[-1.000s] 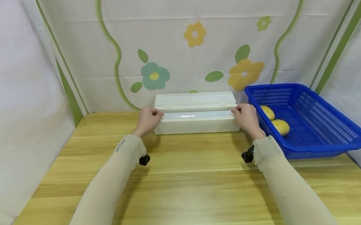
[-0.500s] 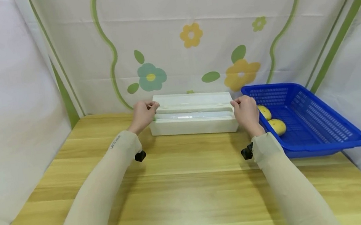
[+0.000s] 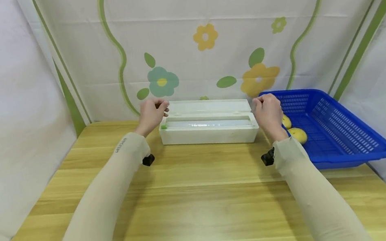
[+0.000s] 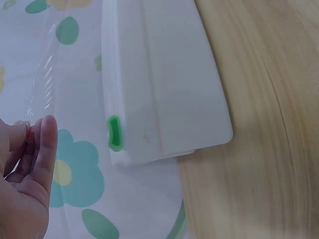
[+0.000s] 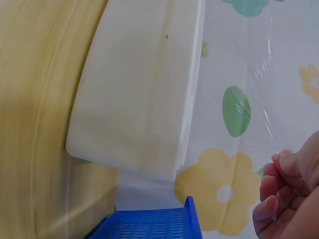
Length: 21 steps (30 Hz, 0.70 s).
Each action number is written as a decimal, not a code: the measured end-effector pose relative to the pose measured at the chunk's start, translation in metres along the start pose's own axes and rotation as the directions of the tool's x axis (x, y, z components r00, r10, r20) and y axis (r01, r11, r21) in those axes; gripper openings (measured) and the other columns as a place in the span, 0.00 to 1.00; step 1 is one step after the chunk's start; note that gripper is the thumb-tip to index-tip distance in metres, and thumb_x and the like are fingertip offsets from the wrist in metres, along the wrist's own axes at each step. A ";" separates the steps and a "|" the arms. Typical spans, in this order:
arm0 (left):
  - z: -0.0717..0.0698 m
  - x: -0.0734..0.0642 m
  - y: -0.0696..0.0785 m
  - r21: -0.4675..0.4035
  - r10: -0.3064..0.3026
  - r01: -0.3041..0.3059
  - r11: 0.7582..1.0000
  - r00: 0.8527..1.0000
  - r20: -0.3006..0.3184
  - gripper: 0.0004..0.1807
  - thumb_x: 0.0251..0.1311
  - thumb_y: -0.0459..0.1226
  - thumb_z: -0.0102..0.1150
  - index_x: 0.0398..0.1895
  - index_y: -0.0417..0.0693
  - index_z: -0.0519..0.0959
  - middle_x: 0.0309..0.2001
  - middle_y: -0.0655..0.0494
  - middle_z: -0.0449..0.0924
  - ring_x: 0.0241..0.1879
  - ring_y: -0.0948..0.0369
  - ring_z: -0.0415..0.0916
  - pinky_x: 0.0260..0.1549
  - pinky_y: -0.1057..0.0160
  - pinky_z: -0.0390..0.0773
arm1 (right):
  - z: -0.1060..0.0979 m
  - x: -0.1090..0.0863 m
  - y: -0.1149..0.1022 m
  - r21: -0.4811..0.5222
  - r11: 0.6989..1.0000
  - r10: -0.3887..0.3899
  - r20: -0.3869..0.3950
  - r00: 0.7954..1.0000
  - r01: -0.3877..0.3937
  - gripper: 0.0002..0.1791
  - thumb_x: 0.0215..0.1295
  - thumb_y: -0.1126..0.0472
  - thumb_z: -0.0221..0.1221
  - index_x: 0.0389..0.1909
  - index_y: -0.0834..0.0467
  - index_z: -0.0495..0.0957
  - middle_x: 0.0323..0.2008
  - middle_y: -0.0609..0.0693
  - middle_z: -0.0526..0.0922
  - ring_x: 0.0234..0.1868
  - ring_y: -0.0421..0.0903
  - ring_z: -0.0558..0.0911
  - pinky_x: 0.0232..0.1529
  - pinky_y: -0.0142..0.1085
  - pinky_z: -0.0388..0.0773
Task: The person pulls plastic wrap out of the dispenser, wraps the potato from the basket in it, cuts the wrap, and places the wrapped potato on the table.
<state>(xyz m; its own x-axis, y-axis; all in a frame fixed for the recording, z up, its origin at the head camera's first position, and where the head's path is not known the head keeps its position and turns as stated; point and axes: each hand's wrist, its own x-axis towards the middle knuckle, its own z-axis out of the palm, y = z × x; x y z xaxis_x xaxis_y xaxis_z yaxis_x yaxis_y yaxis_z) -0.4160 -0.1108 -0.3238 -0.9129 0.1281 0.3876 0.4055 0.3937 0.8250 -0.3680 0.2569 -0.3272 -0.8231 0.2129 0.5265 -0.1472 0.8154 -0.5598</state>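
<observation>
A long white cling film dispenser (image 3: 210, 135) stands on the table with its lid (image 3: 209, 105) tipped back and a film roll inside. A green slide cutter (image 4: 115, 133) sits at its left end. Clear cling film (image 4: 47, 74) stretches between the two hands, above the dispenser. In the left wrist view the left hand (image 4: 31, 169) pinches one corner between thumb and fingers. The right hand (image 5: 289, 191) pinches the other corner, its remaining fingers curled, as the right wrist view shows. From the head view, the film itself hardly shows against the pale backdrop.
To the right stands a blue plastic basket (image 3: 354, 159), close beside the right hand, with two yellow oval items (image 3: 298, 135) in it. A flower-printed cloth (image 3: 181, 35) hangs right behind the dispenser. The wooden table (image 3: 198, 210) stretches toward the person.
Both hands have risen from the dispenser's front edge, drawing film up from it. The right hand has also shifted right, off the dispenser's end. The green cutter now shows at the left end.
</observation>
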 end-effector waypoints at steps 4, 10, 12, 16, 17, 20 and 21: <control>-0.004 0.000 0.008 -0.011 -0.003 0.002 1.000 0.999 -0.035 0.12 0.72 0.35 0.54 0.43 0.33 0.83 0.35 0.42 0.81 0.34 0.49 0.83 0.37 0.56 0.82 | -0.005 0.003 -0.002 -0.002 1.000 -0.017 -0.027 0.999 0.017 0.18 0.77 0.55 0.50 0.42 0.65 0.82 0.45 0.61 0.79 0.47 0.60 0.77 0.43 0.55 0.75; -0.011 0.000 0.020 0.005 0.029 -0.028 1.000 0.998 -0.050 0.12 0.72 0.35 0.54 0.41 0.35 0.83 0.35 0.44 0.81 0.36 0.52 0.83 0.37 0.64 0.81 | -0.014 0.009 -0.008 -0.004 0.999 -0.034 -0.056 0.998 0.034 0.15 0.75 0.58 0.52 0.41 0.65 0.81 0.45 0.61 0.79 0.48 0.60 0.77 0.42 0.55 0.74; -0.013 0.000 0.023 0.006 0.044 -0.043 0.999 0.998 -0.046 0.12 0.72 0.35 0.54 0.41 0.35 0.83 0.35 0.45 0.82 0.35 0.53 0.83 0.37 0.65 0.81 | -0.018 0.011 -0.011 -0.012 0.999 -0.040 -0.064 0.997 0.039 0.14 0.75 0.58 0.52 0.41 0.65 0.81 0.45 0.61 0.79 0.47 0.60 0.77 0.42 0.55 0.74; -0.017 0.001 0.033 0.003 0.062 -0.062 0.998 0.998 -0.031 0.12 0.72 0.37 0.54 0.42 0.37 0.83 0.35 0.47 0.82 0.35 0.57 0.83 0.40 0.64 0.80 | -0.027 0.017 -0.016 -0.033 0.997 -0.067 -0.078 0.995 0.065 0.15 0.76 0.58 0.51 0.42 0.67 0.80 0.44 0.62 0.78 0.47 0.61 0.77 0.41 0.56 0.74; -0.018 0.002 0.035 0.006 0.061 -0.061 0.998 0.998 -0.028 0.12 0.72 0.38 0.54 0.43 0.37 0.83 0.35 0.47 0.82 0.35 0.58 0.83 0.41 0.63 0.80 | -0.029 0.019 -0.017 -0.038 0.996 -0.078 -0.082 0.994 0.075 0.16 0.76 0.58 0.51 0.43 0.67 0.80 0.44 0.62 0.78 0.47 0.62 0.77 0.42 0.56 0.74; -0.019 0.004 0.042 0.022 0.063 -0.062 0.998 0.998 -0.028 0.13 0.72 0.39 0.54 0.43 0.39 0.83 0.35 0.49 0.82 0.35 0.60 0.83 0.42 0.62 0.79 | -0.037 0.024 -0.020 -0.046 0.993 -0.109 -0.082 0.991 0.105 0.17 0.77 0.57 0.50 0.43 0.68 0.80 0.44 0.63 0.79 0.47 0.62 0.77 0.41 0.55 0.75; -0.019 0.005 0.045 0.029 0.065 -0.064 0.998 0.997 -0.030 0.13 0.72 0.39 0.54 0.42 0.39 0.83 0.35 0.50 0.83 0.34 0.60 0.83 0.42 0.62 0.79 | -0.040 0.025 -0.020 -0.046 0.993 -0.116 -0.083 0.990 0.112 0.18 0.77 0.57 0.49 0.44 0.68 0.80 0.44 0.63 0.79 0.46 0.62 0.77 0.41 0.56 0.75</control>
<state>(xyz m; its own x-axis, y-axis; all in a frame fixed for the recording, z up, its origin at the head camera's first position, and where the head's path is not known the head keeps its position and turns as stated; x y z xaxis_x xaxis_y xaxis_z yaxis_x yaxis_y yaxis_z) -0.4012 -0.1103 -0.2772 -0.8830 0.1259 0.4522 0.4613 0.4112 0.7862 -0.3636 0.2674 -0.2768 -0.7521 0.1612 0.6390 -0.2132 0.8580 -0.4673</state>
